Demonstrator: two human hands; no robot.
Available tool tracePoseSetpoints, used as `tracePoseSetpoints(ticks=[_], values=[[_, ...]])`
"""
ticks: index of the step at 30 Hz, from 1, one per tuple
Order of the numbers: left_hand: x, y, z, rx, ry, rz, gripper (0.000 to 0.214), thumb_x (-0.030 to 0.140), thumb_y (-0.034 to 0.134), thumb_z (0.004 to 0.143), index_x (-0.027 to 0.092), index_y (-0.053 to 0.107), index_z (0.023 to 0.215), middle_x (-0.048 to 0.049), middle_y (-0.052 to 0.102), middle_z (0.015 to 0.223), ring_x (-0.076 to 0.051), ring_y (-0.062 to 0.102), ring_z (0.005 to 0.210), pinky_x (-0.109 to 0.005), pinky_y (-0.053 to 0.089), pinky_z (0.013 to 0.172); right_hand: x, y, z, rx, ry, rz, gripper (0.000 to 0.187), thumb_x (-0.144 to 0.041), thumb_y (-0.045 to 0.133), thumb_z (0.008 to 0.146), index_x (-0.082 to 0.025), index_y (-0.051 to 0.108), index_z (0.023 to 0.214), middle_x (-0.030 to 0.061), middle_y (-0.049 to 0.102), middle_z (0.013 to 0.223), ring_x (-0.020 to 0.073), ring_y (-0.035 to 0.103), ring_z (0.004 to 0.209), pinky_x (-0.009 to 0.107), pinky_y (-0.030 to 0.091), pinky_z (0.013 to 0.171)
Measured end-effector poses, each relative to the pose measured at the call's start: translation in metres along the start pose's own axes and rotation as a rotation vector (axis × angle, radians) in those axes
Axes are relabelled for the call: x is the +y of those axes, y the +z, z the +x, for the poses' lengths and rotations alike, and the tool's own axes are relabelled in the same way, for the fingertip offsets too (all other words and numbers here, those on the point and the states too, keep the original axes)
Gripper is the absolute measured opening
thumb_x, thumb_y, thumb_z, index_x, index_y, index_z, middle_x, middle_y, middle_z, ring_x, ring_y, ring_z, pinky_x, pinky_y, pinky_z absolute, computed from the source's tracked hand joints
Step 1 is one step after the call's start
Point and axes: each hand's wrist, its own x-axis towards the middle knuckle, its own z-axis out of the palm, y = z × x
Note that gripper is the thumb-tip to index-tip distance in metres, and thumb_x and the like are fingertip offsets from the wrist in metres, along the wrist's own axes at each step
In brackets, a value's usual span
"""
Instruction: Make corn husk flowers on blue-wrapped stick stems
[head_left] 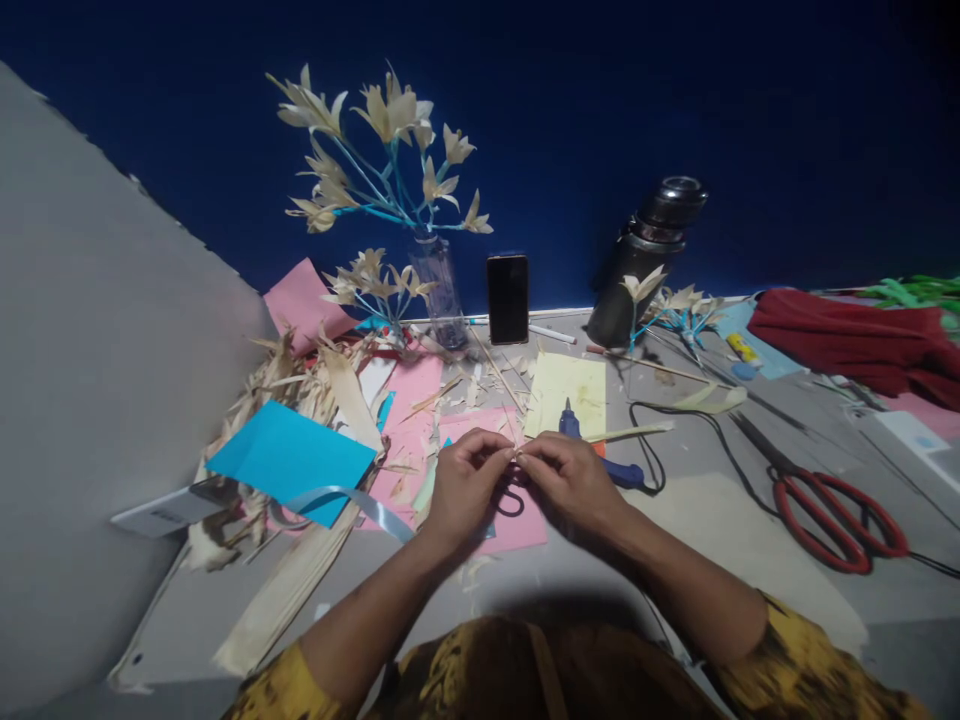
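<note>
My left hand and my right hand meet above a pink paper sheet. Both pinch a small pale strip between their fingertips; it is too small to name surely. Small dark scissors lie on the pink sheet under my hands. A blue glue gun rests just behind my right hand, its black cord trailing right.
Large red-handled scissors lie at right. A vase of pale leaf flowers, a black phone and a dark flask stand along the blue wall. Blue paper, dried leaf scraps, yellow paper, red cloth.
</note>
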Motion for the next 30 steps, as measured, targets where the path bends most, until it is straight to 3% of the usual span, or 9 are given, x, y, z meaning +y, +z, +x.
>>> tracePoseSetpoints(ticks=[5, 11, 18, 25, 30], values=[[0.002, -0.001, -0.003, -0.042, 0.162, 0.151, 0.011, 0.026, 0.070, 0.083, 0.018, 0.077, 0.083, -0.0046, 0.065, 0.087, -0.014, 0.065, 0.071, -0.024, 0.055, 0.062, 0.003, 0.000, 0.000, 0.011, 0.034, -0.022, 0.017, -0.022, 0.060, 0.092, -0.020, 0.073, 0.080, 0.0027, 0.071, 0.075, 0.0168, 0.064, 0.070, 0.028, 0.045, 0.067], [0.001, 0.002, -0.006, -0.065, 0.094, 0.038, 0.014, 0.032, 0.074, 0.082, 0.018, 0.077, 0.083, -0.0028, 0.059, 0.089, -0.012, 0.063, 0.061, -0.024, 0.054, 0.047, 0.002, -0.001, 0.000, 0.008, 0.090, -0.012, 0.016, -0.023, 0.062, 0.089, -0.020, 0.075, 0.079, 0.0038, 0.074, 0.077, 0.0181, 0.066, 0.071, 0.029, 0.045, 0.067], [-0.003, 0.005, -0.009, -0.067, 0.068, 0.010, 0.017, 0.033, 0.074, 0.081, 0.017, 0.073, 0.077, -0.0018, 0.057, 0.087, -0.012, 0.061, 0.055, -0.026, 0.054, 0.042, -0.002, -0.002, 0.000, 0.000, 0.209, 0.038, 0.015, -0.025, 0.065, 0.084, -0.021, 0.076, 0.074, 0.0023, 0.073, 0.070, 0.0173, 0.064, 0.065, 0.027, 0.043, 0.060], [0.001, 0.003, -0.003, -0.017, -0.018, -0.036, 0.017, 0.027, 0.076, 0.078, 0.017, 0.074, 0.091, -0.0009, 0.066, 0.075, -0.011, 0.061, 0.061, -0.021, 0.051, 0.054, -0.004, -0.003, 0.002, -0.024, 0.255, 0.151, 0.017, -0.026, 0.063, 0.084, -0.020, 0.075, 0.074, 0.0035, 0.075, 0.074, 0.0181, 0.066, 0.068, 0.028, 0.047, 0.064], [0.001, 0.002, -0.003, -0.040, -0.113, -0.105, 0.013, 0.026, 0.077, 0.076, 0.016, 0.069, 0.080, 0.0002, 0.065, 0.063, -0.012, 0.059, 0.055, -0.022, 0.048, 0.051, -0.008, -0.006, 0.004, -0.023, 0.331, 0.235, 0.018, -0.028, 0.065, 0.083, -0.017, 0.075, 0.073, 0.0045, 0.075, 0.072, 0.0186, 0.067, 0.069, 0.027, 0.048, 0.064]])
